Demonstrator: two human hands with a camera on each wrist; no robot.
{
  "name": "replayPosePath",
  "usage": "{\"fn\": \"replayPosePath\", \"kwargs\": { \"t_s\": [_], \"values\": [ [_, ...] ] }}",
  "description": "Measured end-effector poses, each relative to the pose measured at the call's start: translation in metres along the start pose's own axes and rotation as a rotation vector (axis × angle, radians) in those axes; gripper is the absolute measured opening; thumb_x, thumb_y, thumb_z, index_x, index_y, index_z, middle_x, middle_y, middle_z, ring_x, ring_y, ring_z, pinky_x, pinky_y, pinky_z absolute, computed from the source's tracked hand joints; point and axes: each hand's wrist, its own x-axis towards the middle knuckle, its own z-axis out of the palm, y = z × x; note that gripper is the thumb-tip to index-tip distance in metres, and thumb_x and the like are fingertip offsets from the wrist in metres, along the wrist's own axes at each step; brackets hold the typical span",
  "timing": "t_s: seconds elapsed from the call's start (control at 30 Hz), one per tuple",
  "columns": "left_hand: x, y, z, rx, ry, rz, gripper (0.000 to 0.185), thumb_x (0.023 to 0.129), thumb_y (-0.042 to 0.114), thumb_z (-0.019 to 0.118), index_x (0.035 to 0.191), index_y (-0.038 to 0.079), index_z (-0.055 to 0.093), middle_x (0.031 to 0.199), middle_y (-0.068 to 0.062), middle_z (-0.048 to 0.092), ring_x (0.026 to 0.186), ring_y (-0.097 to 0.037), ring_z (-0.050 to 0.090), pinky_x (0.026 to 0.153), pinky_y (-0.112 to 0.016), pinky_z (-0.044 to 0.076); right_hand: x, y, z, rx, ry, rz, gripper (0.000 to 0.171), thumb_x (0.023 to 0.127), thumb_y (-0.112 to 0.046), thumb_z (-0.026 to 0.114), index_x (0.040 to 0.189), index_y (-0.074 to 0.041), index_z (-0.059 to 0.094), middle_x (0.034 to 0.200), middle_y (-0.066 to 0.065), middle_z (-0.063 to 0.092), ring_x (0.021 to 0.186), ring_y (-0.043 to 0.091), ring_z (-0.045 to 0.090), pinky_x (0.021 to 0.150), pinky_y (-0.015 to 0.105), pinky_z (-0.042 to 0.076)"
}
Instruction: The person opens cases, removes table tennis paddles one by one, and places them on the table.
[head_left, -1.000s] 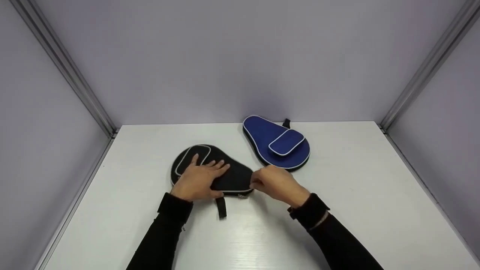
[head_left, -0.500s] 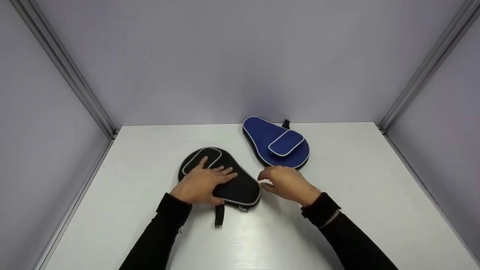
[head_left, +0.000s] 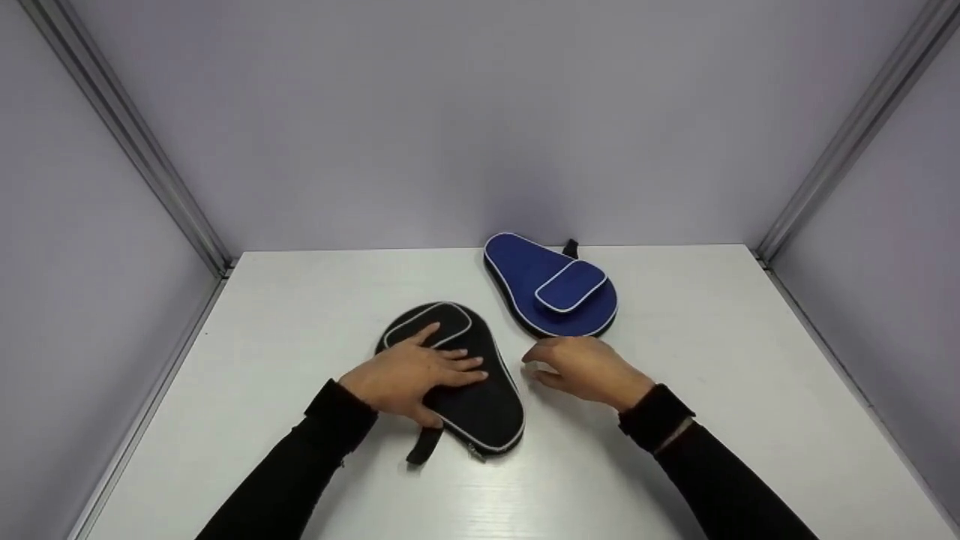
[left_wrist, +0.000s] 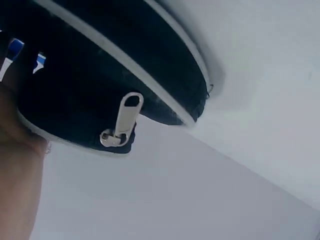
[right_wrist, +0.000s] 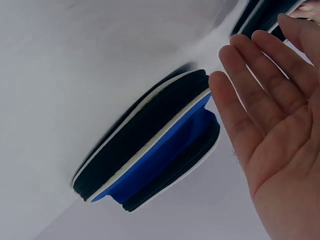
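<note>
Pressing flat on the black paddle case (head_left: 457, 375), the left hand (head_left: 409, 379) is lying with straight fingers spread over the upper face, the thumb reaching down along the near edge; nothing is curled round or pinched. Case: black fabric with pale piping, lying flat on the white table (head_left: 712, 390), left of centre, rounded pocket end pointing away and narrow end toward the person. A dark strap (head_left: 421, 448) is trailing from the near end onto the table. Part of the case's middle is being covered by the hand. In the left wrist view a silver zipper pull (left_wrist: 122, 122) is hanging at the case's edge; the hand itself is showing only as a blurred strip at the frame's left border.

Right hand (head_left: 589, 369): hovering just right of the black case, fingers relaxed and loosely extended, holding nothing. Whether its fingertips are touching the table cannot be told. The right wrist view is showing the open palm (right_wrist: 280, 130) with fingers straight.

Blue paddle case (head_left: 551, 289): lying flat behind the right hand, near the back wall, apart from the black case, white piping and a raised pocket on top. A small dark loop (head_left: 571, 247) is sticking out at its far edge, mostly hidden.

Both forearms are in black sleeves, cut off by the lower frame edge
</note>
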Motion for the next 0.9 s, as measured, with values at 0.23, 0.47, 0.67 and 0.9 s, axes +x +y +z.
{"fn": "replayPosePath", "kwargs": {
  "t_s": [0.23,0.47,0.67,0.9],
  "values": [
    [0.003,0.014,-0.017,0.016,-0.033,0.000,0.098,0.096,0.069,0.089,0.179,0.031,0.053,0.186,0.005,0.049,0.176,-0.021,0.046,0.151,-0.062,0.024,-0.007,0.010,0.000,-0.001,-0.020,-0.033,0.025,0.107,-0.012,0.085,0.131,-0.011,0.086,0.126,0.003,0.089,0.116,0.023,0.087,0.098,0.045,0.073],
    [0.021,0.043,-0.026,0.128,-0.004,0.104,0.104,0.088,0.065,0.097,0.177,0.029,0.056,0.185,0.002,0.052,0.172,-0.017,0.052,0.144,-0.049,0.044,-0.009,0.018,0.000,0.016,-0.034,-0.067,0.024,0.109,-0.012,0.082,0.132,-0.010,0.086,0.128,0.005,0.089,0.118,0.024,0.087,0.101,0.046,0.073],
    [0.034,0.067,-0.027,0.292,-0.012,0.175,0.112,0.081,0.060,0.103,0.177,0.031,0.054,0.183,0.006,0.056,0.170,-0.013,0.054,0.139,-0.043,0.050,-0.011,0.025,0.003,0.020,-0.031,-0.088,0.021,0.111,-0.013,0.079,0.131,-0.011,0.086,0.128,0.004,0.089,0.120,0.023,0.086,0.103,0.046,0.072],
    [0.036,0.081,-0.022,0.397,0.023,0.195,0.089,0.089,0.038,0.103,0.168,0.029,0.063,0.171,0.010,0.068,0.163,-0.012,0.062,0.130,-0.035,0.058,-0.011,0.026,0.005,0.011,-0.018,-0.121,0.023,0.111,-0.011,0.078,0.133,-0.011,0.085,0.129,0.004,0.088,0.120,0.022,0.086,0.102,0.045,0.072]
  ]
}}
